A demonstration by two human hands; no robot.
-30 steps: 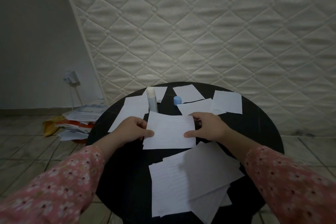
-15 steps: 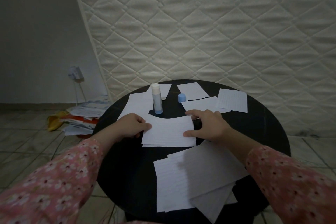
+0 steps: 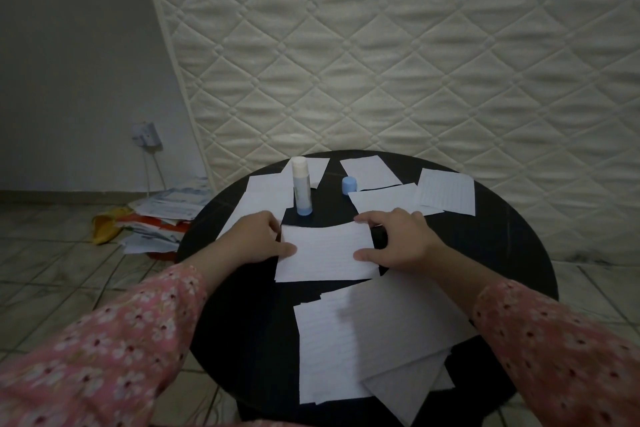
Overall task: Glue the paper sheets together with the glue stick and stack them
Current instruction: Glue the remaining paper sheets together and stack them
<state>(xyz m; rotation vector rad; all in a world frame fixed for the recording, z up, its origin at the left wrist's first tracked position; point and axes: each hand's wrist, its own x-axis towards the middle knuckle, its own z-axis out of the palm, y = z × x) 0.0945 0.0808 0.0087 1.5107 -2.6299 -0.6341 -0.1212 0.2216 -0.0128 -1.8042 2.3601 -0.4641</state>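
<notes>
While both hands, left [image 3: 254, 241] and right [image 3: 398, 239], pinch the sheet [image 3: 325, 251] at centre frame, aligning edges before pressing would serve best.

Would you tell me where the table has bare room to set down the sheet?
Bare black table lies near left, beside the near paper pile, and at the right rim. The far edge, around the glue stick and cap, is crowded.
</notes>
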